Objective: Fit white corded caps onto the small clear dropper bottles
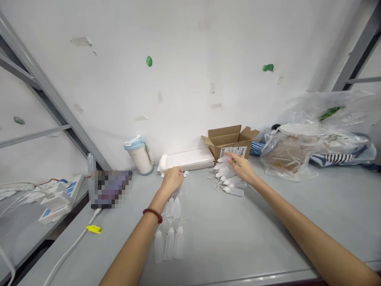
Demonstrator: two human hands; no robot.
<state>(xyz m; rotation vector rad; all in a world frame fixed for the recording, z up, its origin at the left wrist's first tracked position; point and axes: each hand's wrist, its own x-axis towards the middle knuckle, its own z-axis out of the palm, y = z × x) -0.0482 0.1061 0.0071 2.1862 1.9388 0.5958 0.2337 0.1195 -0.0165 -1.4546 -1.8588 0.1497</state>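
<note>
My left hand [173, 179] has its fingers curled together by several small white caps [186, 173] in front of the stack of white packets. What those fingers hold, if anything, is hidden. At the pile of translucent plastic squeeze bottles [234, 191], my right hand [241, 167] has thumb and finger closed about a squeeze bottle [222, 159] at the top. Several more squeeze bottles [169, 244] with thin tubes lie in two rows below my left hand, partly covered by my wrist.
An open cardboard box [250, 143] stands behind the pile, beside the stack of white packets [190, 159]. Left of these are a tumbler [139, 157] and a blurred device [111, 188] with a white cable [71, 250]. Clear plastic bags [293, 151] lie at the right.
</note>
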